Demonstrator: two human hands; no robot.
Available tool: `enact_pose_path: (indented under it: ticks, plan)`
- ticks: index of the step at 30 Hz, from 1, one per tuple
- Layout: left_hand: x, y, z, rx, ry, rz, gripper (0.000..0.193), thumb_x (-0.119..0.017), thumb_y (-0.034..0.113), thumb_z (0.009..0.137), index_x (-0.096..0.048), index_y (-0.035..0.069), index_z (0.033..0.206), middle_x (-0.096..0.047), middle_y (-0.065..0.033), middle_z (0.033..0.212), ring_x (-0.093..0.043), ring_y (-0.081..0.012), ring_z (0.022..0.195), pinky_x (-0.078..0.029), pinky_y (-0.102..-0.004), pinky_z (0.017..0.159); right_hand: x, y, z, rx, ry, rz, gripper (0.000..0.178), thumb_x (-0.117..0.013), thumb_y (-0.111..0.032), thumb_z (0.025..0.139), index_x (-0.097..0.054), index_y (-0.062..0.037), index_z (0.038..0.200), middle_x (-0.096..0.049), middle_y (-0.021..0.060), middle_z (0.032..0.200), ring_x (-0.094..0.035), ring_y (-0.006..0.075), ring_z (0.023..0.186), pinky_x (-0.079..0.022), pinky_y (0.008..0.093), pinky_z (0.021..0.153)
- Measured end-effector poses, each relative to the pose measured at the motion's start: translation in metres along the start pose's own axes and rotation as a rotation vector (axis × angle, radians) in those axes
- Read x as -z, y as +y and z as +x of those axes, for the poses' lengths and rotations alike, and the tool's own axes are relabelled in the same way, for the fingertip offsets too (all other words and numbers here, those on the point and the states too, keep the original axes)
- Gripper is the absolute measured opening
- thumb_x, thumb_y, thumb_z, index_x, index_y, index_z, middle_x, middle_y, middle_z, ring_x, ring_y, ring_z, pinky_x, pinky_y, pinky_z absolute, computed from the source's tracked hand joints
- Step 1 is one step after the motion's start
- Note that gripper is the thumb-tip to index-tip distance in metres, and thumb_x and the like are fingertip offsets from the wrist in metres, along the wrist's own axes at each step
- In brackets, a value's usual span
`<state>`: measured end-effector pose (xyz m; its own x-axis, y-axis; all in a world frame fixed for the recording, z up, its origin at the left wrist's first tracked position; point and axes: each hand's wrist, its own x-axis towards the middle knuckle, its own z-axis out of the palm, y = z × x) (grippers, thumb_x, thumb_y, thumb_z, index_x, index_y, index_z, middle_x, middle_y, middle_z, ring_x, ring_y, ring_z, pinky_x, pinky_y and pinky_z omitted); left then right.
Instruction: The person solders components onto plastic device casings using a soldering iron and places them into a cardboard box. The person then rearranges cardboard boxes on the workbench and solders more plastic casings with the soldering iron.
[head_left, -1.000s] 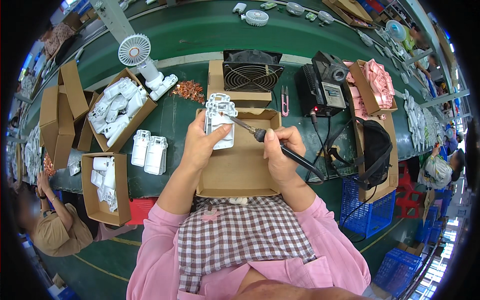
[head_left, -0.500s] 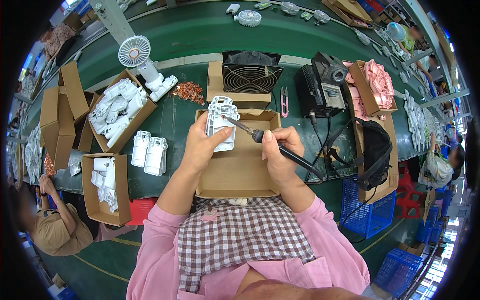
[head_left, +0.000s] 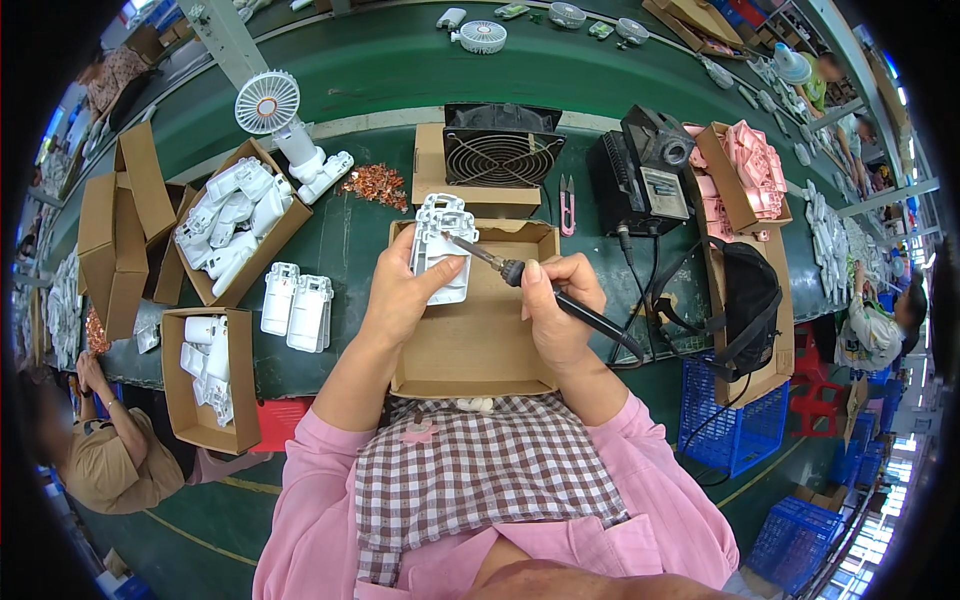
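White casing (head_left: 434,246), one: my left hand (head_left: 397,285) is gripping it over the cardboard tray (head_left: 475,345). Soldering iron (head_left: 513,272), one: my right hand (head_left: 562,310) is gripping it, tip still staying at the casing, work there continuing.

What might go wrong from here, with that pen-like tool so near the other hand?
1. Burn: the soldering iron, held in the right hand, points toward the left hand; if hot, a slip could burn it.
2. Melting: its tip is at the white plastic housing, so lingering might mark it.
3. Scorching: dropped, it might land in the cardboard tray below.
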<state>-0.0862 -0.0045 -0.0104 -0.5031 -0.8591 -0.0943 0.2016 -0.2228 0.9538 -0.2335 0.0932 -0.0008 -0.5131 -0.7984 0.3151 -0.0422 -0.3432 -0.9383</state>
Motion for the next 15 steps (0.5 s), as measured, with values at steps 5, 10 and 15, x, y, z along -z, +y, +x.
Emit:
enact_pose_path:
  ticks: [5,10,15]
  plan:
    - [0.002,-0.003,0.001,0.023,-0.013,0.002,0.036,-0.070,0.007,0.080,-0.055,0.000,0.111,-0.064,-0.0055,0.099,-0.060,-0.0095,0.086,-0.050,-0.0247,0.075,0.003,0.004,-0.001,0.044,0.027,0.041,0.015,-0.058,-0.005,0.090,-0.045,-0.0038,0.082,-0.053,0.0055,0.065,-0.045,0.0055,0.046,-0.036,0.0183,0.042]
    - [-0.003,-0.006,0.001,-0.138,0.019,0.244,0.043,-0.073,0.011,0.078,-0.051,0.000,0.114,-0.063,-0.0063,0.100,-0.059,-0.0097,0.089,-0.049,-0.0252,0.077,0.008,0.004,-0.004,0.055,0.061,0.187,0.013,-0.059,-0.002,0.089,-0.046,-0.0026,0.086,-0.057,0.0079,0.073,-0.048,0.0054,0.052,-0.038,0.0188,0.047]
    - [0.002,-0.002,0.001,-0.013,0.008,0.106,0.029,-0.065,0.012,0.084,-0.051,0.001,0.108,-0.062,-0.0050,0.085,-0.057,-0.0076,0.063,-0.048,-0.0226,0.053,0.006,0.001,-0.004,0.070,0.050,0.213,0.014,-0.059,-0.002,0.088,-0.046,-0.0025,0.086,-0.057,0.0076,0.073,-0.048,0.0057,0.053,-0.038,0.0194,0.047]
